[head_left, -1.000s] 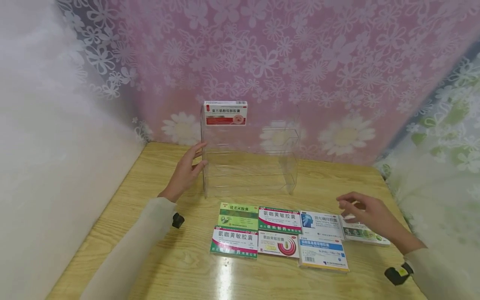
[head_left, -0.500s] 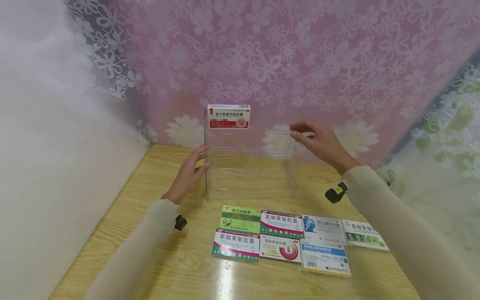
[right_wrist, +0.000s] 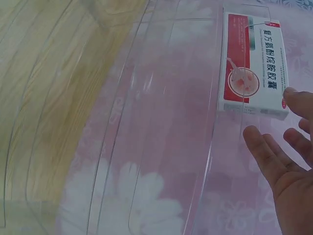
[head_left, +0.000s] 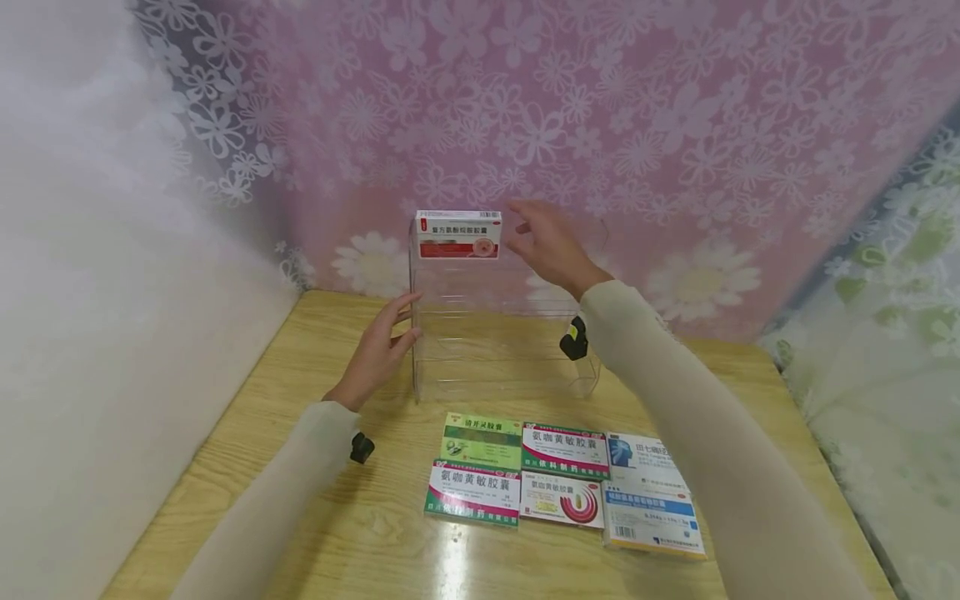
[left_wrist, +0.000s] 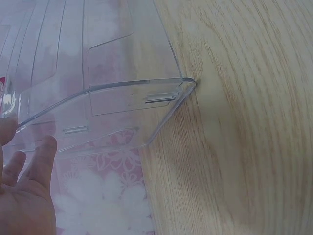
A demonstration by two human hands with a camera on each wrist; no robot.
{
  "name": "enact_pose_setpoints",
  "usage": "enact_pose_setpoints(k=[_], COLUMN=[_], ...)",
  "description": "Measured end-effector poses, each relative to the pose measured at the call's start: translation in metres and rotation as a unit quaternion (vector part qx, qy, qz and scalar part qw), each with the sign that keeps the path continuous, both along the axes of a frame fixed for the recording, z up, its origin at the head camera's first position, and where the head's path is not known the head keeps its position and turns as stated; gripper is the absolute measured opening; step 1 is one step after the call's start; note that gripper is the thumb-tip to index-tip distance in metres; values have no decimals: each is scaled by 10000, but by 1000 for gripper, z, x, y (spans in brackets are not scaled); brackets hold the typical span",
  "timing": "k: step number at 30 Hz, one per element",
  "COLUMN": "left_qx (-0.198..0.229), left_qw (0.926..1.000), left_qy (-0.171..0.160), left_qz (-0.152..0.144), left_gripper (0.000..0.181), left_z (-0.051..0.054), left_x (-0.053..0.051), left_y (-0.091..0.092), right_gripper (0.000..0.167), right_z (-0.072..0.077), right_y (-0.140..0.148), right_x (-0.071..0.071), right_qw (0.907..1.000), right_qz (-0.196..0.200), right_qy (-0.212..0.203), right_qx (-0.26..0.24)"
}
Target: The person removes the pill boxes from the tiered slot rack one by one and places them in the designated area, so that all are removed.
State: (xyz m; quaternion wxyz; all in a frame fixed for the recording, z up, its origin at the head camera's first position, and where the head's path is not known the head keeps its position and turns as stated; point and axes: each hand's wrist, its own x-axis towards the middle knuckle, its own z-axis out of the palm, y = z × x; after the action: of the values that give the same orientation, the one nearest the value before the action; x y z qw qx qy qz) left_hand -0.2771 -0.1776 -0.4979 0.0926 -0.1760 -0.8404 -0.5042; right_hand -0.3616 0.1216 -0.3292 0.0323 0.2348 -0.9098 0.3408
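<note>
A clear plastic tiered rack (head_left: 495, 367) stands upright on the table. On its top tier, at the left end, leans a white and red medicine box (head_left: 458, 237), its printed front facing me. My left hand (head_left: 378, 346) rests its fingertips and thumb against the rack's left side panel. At the box's right end is my right hand (head_left: 551, 247), with its fingers loosely spread. In the right wrist view one fingertip (right_wrist: 297, 102) meets the box's lower corner; whether it presses there I cannot tell. The other fingers are apart from the box.
Several medicine boxes lie flat in rows before the rack, among them a green box (head_left: 482, 439), a pink and green box (head_left: 473, 493) and a blue and white box (head_left: 652, 518). The right sleeve (head_left: 697, 417) covers the row's right end. A floral cloth (head_left: 675, 150) hangs behind.
My right hand has moved from above the boxes at the right, up and leftward past the rack's right side, to the white and red box. The left hand stays at the rack's side.
</note>
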Motion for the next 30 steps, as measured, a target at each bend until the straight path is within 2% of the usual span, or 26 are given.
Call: enact_pose_setpoints(k=[3,8,13,19,22,24,30], left_qx=[-7,-37,-17,-70,-85,-62,-5], left_qw=[10000,10000,10000,9999,9999,9999,10000], left_qy=[7,52,40,67,93,91,77], left_qz=[-8,2,-17,42,76,60,-23], left_gripper=[66,64,64,64,64,64,68], left_z=[1,1,2,0,-2,-2,-3], left_x=[1,1,1,0,0,-1,0], left_y=[0,0,0,-1,-2,-3,-2], right_gripper=[62,57,42,36,36,39,41], right_z=[-2,-4,-5,6,19,28,51], right_y=[-12,-27,-32,-28,-19,-11,29], right_x=[-5,-10,-10,-5,0,7,40], right_qw=[10000,9990,9974,9948,9932,9935,9934], right_qz=[-6,-112,-362,-424,-510,-593,-495], right_qy=[53,421,620,923,1040,966,1036], right_qx=[-29,43,82,-48,-74,-76,-54])
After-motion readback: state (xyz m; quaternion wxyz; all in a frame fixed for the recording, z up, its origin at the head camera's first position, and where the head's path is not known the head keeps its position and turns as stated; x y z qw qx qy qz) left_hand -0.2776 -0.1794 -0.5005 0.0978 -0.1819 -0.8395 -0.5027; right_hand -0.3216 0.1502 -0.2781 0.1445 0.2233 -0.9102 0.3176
